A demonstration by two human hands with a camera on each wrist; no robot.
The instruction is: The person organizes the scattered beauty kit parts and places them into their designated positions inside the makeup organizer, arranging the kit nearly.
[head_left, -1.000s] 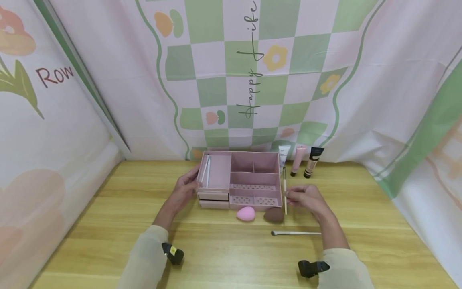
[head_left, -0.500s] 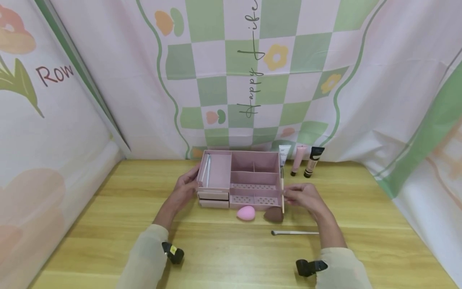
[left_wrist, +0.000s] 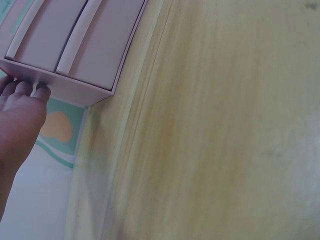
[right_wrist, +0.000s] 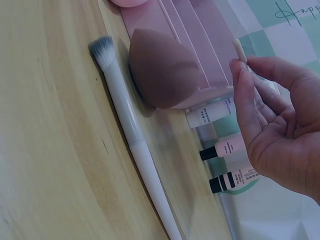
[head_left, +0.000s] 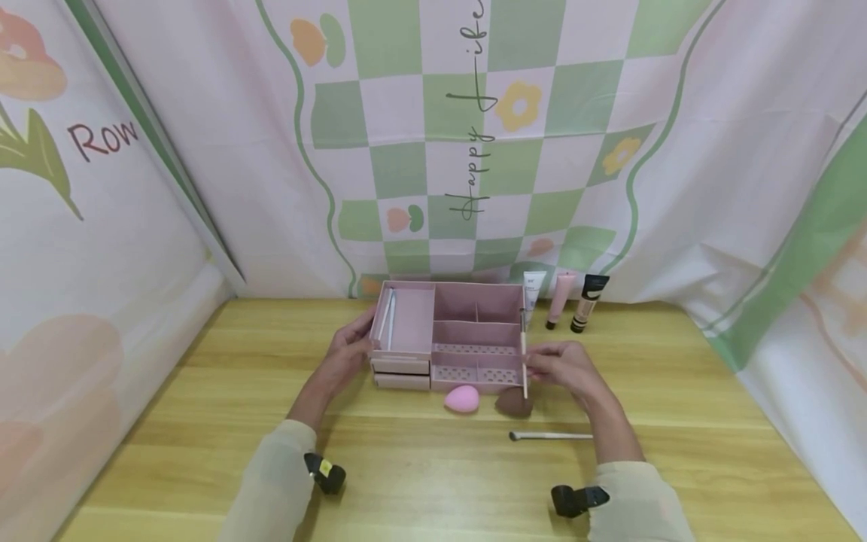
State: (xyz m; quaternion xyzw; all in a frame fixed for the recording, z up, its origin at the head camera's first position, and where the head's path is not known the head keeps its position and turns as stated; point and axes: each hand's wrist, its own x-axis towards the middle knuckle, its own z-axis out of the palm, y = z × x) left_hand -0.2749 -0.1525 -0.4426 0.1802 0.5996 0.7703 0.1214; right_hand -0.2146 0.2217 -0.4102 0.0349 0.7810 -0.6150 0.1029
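Observation:
A pink makeup organizer (head_left: pixel 409 320) with open compartments and two drawers stands at the back of the table. Against its left side rests my left hand (head_left: pixel 347 354), fingertips on the outer wall in the left wrist view. My right hand (head_left: pixel 565 369) pinches a slim makeup brush (head_left: pixel 524 365) between thumb and fingers. This brush stands nearly upright along the organizer's right edge, dark tip at the top; only its pale end shows in the right wrist view. Two thin white sticks (head_left: pixel 387 320) lie in the top left tray.
In front of the organizer sit a pink sponge (head_left: pixel 462 400) and a brown sponge (head_left: pixel 515 403). A white-handled brush (head_left: pixel 552 436) lies nearer. White (head_left: pixel 533 290), pink (head_left: pixel 559 301) and black-topped (head_left: pixel 588 305) tubes stand behind on the right. A patterned cloth (head_left: pixel 474 173) hangs at the back.
My right hand has moved left with the pinched brush, from beside the organizer to over its right edge. The left hand stays on the organizer's side.

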